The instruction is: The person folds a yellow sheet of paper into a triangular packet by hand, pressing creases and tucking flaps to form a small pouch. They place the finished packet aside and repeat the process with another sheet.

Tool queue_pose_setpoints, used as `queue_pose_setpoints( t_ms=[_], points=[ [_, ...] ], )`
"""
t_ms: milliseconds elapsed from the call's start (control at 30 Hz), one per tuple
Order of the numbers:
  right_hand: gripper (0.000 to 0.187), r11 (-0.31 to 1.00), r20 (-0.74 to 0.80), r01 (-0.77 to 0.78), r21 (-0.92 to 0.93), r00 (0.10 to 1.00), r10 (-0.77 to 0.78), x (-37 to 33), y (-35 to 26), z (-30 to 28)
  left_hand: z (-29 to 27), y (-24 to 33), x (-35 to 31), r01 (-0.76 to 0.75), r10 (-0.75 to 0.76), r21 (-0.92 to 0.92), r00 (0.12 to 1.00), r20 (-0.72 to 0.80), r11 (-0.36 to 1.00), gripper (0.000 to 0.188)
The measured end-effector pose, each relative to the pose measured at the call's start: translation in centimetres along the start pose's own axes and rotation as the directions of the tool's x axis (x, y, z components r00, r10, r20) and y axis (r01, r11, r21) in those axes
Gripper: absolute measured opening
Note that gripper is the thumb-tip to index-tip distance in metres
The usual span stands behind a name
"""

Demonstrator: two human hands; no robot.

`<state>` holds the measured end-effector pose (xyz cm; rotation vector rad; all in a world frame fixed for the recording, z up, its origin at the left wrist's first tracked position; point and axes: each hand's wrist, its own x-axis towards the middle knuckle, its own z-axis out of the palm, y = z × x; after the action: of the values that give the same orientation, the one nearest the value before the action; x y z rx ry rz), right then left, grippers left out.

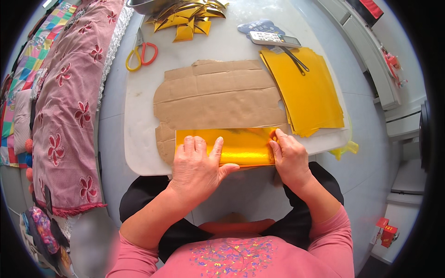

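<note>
A shiny gold foil sheet (245,146), folded into a long strip, lies across the near edge of a flat piece of brown cardboard (218,99). My left hand (199,160) rests on the strip's left part with its fingers stretched out flat and the thumb spread to the right. At the strip's right end, my right hand (291,155) pinches the foil between thumb and forefinger. To the right of the cardboard lies a stack of matt golden-yellow paper sheets (313,92).
The white table (139,134) also holds scissors (141,53) with one red and one yellow handle, a pile of folded gold pieces (187,21), a metal bowl (148,5) and a white remote control (273,39). A pink flowered cover (74,92) hangs at left.
</note>
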<state>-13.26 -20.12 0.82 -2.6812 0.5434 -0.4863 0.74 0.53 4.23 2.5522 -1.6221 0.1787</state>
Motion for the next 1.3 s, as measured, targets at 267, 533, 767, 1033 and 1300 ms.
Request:
queue_pose_setpoints(
  t_ms=[267, 533, 767, 1033, 1300],
  points=[
    [0.017, 1.0, -0.018, 0.01, -0.016, 1.0, -0.01, -0.2, 0.4, 0.3, 1.9, 0.4, 0.4, -0.108, 0.107, -0.092, 0.994, -0.025, 0.99, 0.079],
    [0.018, 1.0, 0.013, -0.019, -0.013, 1.0, 0.019, -0.1, -0.1, -0.1, 1.5, 2.8, 1.5, -0.042, 0.045, -0.055, 0.998, 0.044, 0.998, 0.094],
    [0.019, 1.0, 0.009, -0.015, 0.0, 1.0, 0.015, -0.2, 0.2, 0.1, 1.8, 3.3, 2.1, -0.02, 0.021, -0.027, 0.999, 0.036, 0.999, 0.088],
    [0.024, 0.994, 0.118, -0.089, -0.057, 0.988, 0.096, 0.3, -0.7, -1.7, 1.9, 3.4, 2.2, -0.017, 0.018, -0.016, 0.998, 0.057, 1.0, 0.09],
    [0.034, 0.975, -0.146, 0.218, -0.039, 0.964, -0.221, 1.0, -1.8, -1.5, 1.9, 3.5, 2.3, -0.019, 0.022, -0.044, 0.998, 0.058, 0.999, 0.093]
  ],
)
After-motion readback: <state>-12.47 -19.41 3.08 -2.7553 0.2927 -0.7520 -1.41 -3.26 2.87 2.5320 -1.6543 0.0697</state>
